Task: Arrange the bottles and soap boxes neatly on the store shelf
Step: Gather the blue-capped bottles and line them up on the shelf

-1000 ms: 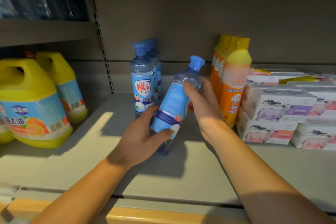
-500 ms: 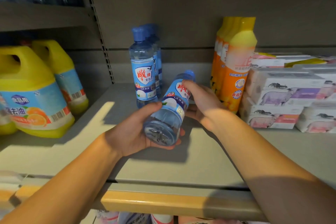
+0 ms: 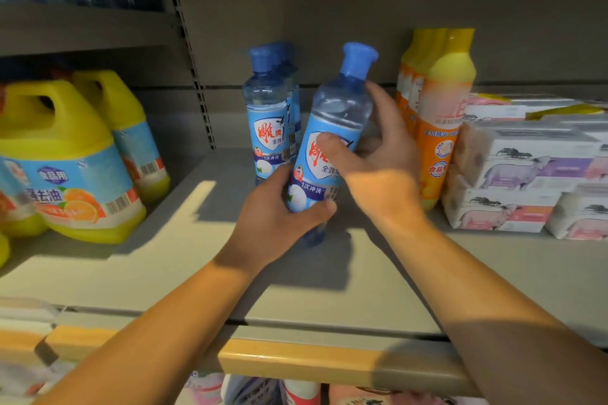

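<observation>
My left hand (image 3: 273, 223) wraps the lower part of a clear bottle (image 3: 332, 141), thumb across its label, while my right hand (image 3: 378, 168) clasps its middle, thumb in front and fingers (image 3: 381, 102) behind. The bottle tilts right over the shelf (image 3: 164, 266). Blue-capped bottles (image 3: 266, 115) stand just left of my fingers; orange bottles (image 3: 441, 115) and soap boxes (image 3: 526, 174) sit right.

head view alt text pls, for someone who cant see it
Two bare hands hold a clear blue-capped bottle nearly upright over a store shelf: the left hand grips its base, the right hand its label. Matching bottles stand behind, yellow jugs left, orange bottles and soap boxes right.
</observation>
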